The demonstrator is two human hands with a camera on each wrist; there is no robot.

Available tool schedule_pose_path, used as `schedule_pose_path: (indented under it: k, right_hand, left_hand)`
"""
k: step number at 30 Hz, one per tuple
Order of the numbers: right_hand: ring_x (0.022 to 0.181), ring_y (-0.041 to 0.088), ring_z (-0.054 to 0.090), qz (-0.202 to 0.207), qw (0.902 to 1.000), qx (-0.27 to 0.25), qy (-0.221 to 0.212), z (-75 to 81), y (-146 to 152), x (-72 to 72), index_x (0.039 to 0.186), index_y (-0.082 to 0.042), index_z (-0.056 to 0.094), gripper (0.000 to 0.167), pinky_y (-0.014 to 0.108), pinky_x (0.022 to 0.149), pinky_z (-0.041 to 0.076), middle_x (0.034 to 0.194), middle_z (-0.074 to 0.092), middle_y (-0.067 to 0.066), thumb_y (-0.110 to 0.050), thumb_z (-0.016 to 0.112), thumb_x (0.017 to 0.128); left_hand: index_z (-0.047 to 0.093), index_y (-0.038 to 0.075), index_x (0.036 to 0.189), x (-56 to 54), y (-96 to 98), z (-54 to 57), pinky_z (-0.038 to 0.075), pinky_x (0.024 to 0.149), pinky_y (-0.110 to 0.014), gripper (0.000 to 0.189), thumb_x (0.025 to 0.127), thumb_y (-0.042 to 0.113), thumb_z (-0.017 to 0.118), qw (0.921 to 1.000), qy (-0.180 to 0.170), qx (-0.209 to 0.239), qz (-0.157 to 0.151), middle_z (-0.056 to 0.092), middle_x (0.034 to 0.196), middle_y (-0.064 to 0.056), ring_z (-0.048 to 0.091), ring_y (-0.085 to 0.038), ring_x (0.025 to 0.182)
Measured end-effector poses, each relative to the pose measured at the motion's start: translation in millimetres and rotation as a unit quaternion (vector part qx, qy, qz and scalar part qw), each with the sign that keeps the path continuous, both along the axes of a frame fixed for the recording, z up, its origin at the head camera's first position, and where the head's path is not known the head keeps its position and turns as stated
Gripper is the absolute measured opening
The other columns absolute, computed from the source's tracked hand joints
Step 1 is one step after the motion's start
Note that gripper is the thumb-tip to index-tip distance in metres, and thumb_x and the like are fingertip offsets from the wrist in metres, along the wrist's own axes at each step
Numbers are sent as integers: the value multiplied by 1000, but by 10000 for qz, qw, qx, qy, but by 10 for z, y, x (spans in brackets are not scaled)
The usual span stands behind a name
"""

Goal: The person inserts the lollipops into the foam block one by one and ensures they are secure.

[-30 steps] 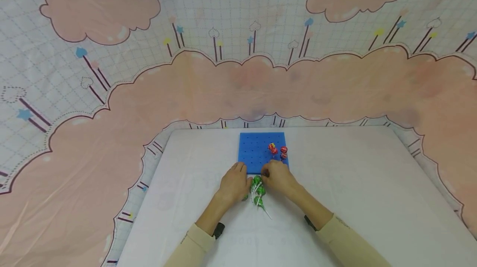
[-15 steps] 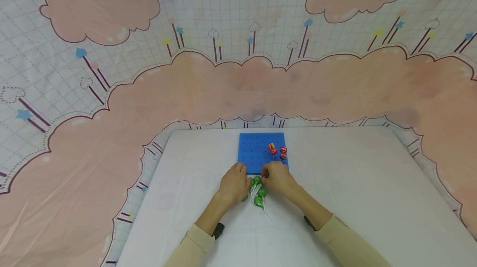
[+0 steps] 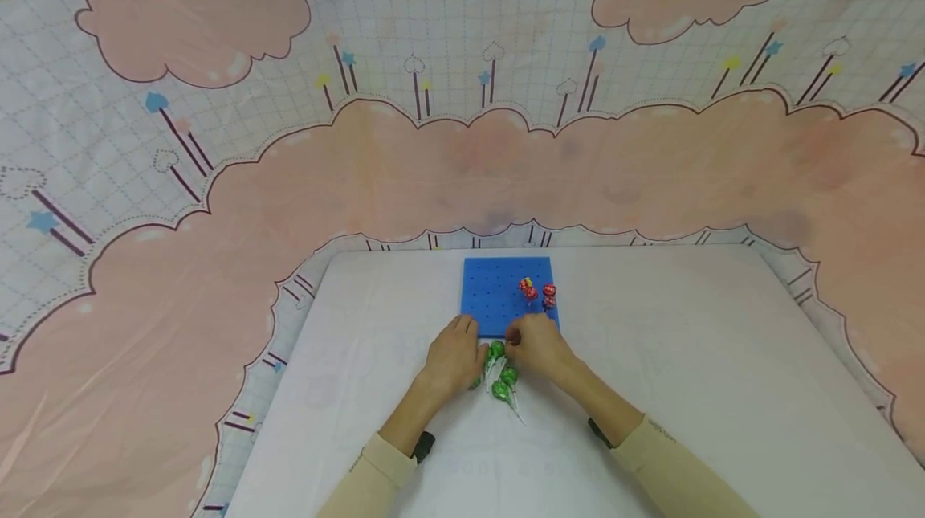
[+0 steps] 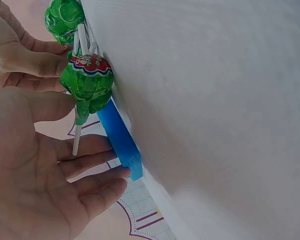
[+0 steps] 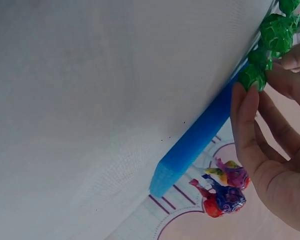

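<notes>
Several green-wrapped lollipops [image 3: 502, 389] lie in a loose cluster on the white table, just in front of a blue board [image 3: 491, 281] with rows of small holes. My left hand [image 3: 451, 357] is at the board's near left corner; its long fingers are extended against the board in the left wrist view, with the thumb beside a green lollipop [image 4: 87, 80]. My right hand [image 3: 538, 345] is at the board's near edge. Its fingertips pinch a green lollipop [image 5: 252, 77] in the right wrist view; the stick is hidden there.
Several red-wrapped lollipops [image 3: 549, 293] stand upright in the right part of the board, just beyond my right hand. White table surface [image 3: 672, 357] extends to both sides. A patterned cloth [image 3: 462, 173] hangs behind the table's far edge.
The green lollipops and their white sticks have shifted slightly between my hands. Both hands stay in nearly the same place, and the red lollipops have not moved.
</notes>
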State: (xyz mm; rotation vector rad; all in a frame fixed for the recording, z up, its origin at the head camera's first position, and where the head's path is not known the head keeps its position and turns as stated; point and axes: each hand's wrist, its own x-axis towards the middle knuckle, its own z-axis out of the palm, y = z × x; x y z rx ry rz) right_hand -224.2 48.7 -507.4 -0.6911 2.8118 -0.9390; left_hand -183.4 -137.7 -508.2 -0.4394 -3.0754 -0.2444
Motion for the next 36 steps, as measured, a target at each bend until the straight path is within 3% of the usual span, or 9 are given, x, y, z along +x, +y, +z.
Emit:
schedule_pose_path:
  k: [7, 15, 22, 36]
  right_hand:
    - [68, 9, 61, 17, 9999, -138, 57, 2, 16, -10, 90, -7, 80, 4, 24, 62, 56, 77, 71, -2, -7, 82, 86]
    - [73, 9, 64, -56, 9974, -322, 647, 41, 36, -3, 90, -7, 80, 9, 26, 66, 58, 81, 73, 0, -7, 84, 82]
    - [77, 11, 67, -241, 9905, -673, 1178, 98, 69, -1, 92, -6, 80, 11, 27, 68, 60, 87, 73, 3, -7, 85, 81]
    - [78, 16, 74, -400, 9768, -1355, 1612, 85, 136, -39, 99, -3, 79, 17, 31, 72, 64, 95, 76, 8, -4, 85, 83]
  left_hand:
    - [58, -11, 132, -9, 2, 13, 45, 115, -42, 48, 106, 30, 59, 10000, 46, 63, -14, 59, 136, -22, 56, -36, 134]
    - [57, -12, 132, -5, -16, -8, 45, 116, -42, 48, 107, 29, 57, 9999, 51, 78, -104, 58, 137, -23, 55, -37, 134]
    - [57, -12, 134, -13, -15, -8, 45, 116, -42, 50, 106, 30, 58, 9999, 63, 69, -76, 58, 138, -24, 55, -38, 135]
    - [55, -12, 138, -12, -2, -1, 44, 117, -43, 53, 108, 32, 56, 10000, -34, 62, -26, 57, 141, -24, 54, -39, 137]
